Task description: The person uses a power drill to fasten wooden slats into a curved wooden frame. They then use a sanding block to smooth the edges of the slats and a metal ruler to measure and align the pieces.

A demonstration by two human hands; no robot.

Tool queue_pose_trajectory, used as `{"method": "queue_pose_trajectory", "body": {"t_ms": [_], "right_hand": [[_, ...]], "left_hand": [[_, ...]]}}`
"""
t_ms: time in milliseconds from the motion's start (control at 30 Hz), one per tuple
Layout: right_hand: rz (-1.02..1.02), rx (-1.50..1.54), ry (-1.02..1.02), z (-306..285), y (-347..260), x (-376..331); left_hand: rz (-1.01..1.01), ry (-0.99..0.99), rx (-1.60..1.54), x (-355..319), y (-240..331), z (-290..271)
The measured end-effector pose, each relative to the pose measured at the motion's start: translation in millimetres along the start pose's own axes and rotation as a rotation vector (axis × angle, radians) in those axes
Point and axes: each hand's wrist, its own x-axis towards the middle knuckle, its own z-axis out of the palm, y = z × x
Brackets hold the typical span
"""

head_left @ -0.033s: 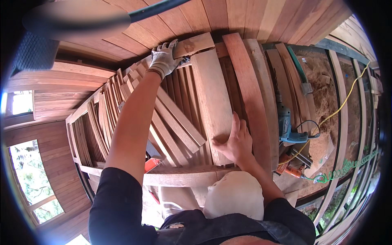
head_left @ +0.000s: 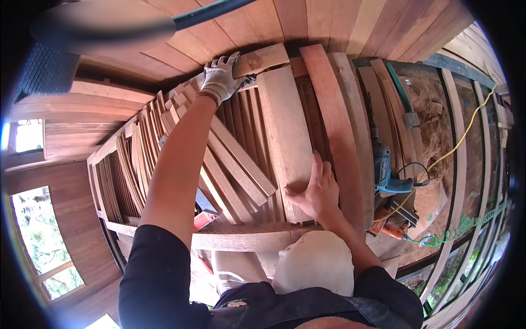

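My left hand (head_left: 220, 79), in a pale work glove, reaches to the far edge of the timber. Its fingers are spread over the far rail, against the left end of a short wooden block (head_left: 262, 59). Something dark beside its thumb is too small to make out. My bare right hand (head_left: 318, 192) grips the near end of a wide, pale wooden board (head_left: 285, 120). The thumb lies near the board's left edge and the fingers along its right edge. The board lies lengthwise away from me, its far end close to the block.
Several narrow slats (head_left: 235, 159) lie askew left of the board. A reddish plank (head_left: 334, 120) lies to its right, beyond it a blue power drill (head_left: 386, 170) and an orange air tool (head_left: 392, 229) with a green coiled hose (head_left: 466, 223). A yellow cord (head_left: 460, 134) runs along the right.
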Motion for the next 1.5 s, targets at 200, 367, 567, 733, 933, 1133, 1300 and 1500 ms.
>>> {"method": "queue_pose_trajectory", "body": {"t_ms": [200,367,567,733,933,1133,1300,1500], "right_hand": [[-0.027,-0.004,0.014,3.4,3.9,-6.5],[-0.066,0.007,0.071,5.4,4.3,-7.4],[-0.093,0.031,0.146,6.6,6.5,-15.2],[-0.087,0.019,0.154,5.7,4.5,-14.8],[-0.1,0.027,0.179,3.9,9.1,-14.4],[-0.098,0.043,0.164,2.7,9.6,-14.3],[-0.071,0.041,0.143,-0.1,8.5,-9.7],[-0.074,0.056,0.158,-3.5,7.6,-8.9]], "left_hand": [[0.003,0.02,0.017,-3.5,-1.8,6.9],[-0.045,-0.027,0.04,2.8,0.0,-2.9],[-0.153,-0.039,0.02,-6.8,16.4,-8.2],[-0.134,0.173,-0.174,-40.2,22.0,11.1],[-0.32,0.157,-0.934,-112.2,91.6,1.9],[-0.529,-0.016,-1.464,-122.0,123.2,34.1],[-0.574,-0.012,-1.827,-121.4,135.8,6.4],[-0.498,0.031,-1.85,-112.5,135.4,22.8]]}}
